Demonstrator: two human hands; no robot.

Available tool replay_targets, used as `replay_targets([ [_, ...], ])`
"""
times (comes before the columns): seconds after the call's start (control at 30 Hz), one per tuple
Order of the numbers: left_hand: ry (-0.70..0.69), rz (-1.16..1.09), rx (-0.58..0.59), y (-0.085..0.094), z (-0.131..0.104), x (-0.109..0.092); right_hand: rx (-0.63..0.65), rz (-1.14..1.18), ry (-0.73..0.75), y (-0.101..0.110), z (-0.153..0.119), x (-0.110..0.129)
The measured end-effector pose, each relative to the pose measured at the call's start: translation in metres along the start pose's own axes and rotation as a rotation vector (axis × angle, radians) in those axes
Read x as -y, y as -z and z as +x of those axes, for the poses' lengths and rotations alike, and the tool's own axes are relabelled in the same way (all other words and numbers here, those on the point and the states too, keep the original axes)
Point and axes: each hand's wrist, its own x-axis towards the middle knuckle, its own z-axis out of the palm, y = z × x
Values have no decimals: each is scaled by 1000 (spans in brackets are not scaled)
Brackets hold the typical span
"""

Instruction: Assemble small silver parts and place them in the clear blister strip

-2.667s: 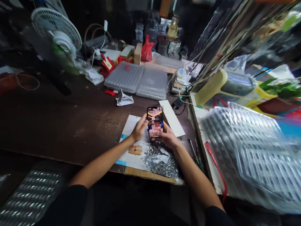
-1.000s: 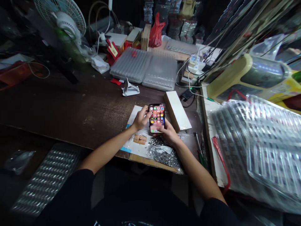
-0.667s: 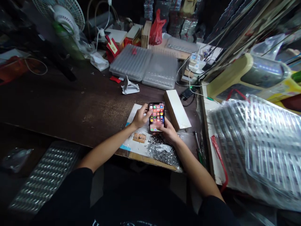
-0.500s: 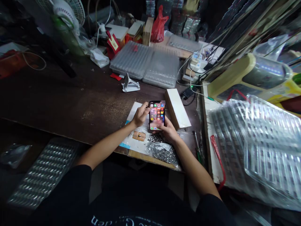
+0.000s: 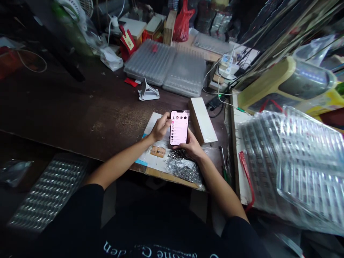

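A smartphone is upright between my two hands, its screen lit with a pale list and a row of round icons on top. My left hand is closed at its upper left edge, thumb by the screen. From the lower right, my right hand wraps round the phone, its thumb over the bottom of the screen. Below the phone lies a heap of small shiny metal pieces, partly in clear plastic. A small orange-brown block rests left of the heap on a white board.
A long white box lies right of the phone. Behind are a white phone stand and clear ribbed plastic trays. A green-handled screwdriver lies near the right edge. More clear trays are stacked at right.
The phone's screen has switched from a grid of app icons to a pale list. Both hands keep their hold on it, and the view has shifted slightly.
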Motion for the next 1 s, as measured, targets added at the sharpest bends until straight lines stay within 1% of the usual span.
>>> replay_targets([
  [0.27, 7, 4, 3, 0, 0, 1, 19, -11, 5, 0, 0, 1],
  [0.83, 19, -28, 9, 0, 0, 0, 1, -31, 11, 1, 0, -2],
  [1.0, 22, -32, -9, -1, 0, 3, 9, -25, 15, 1, 0, -3],
])
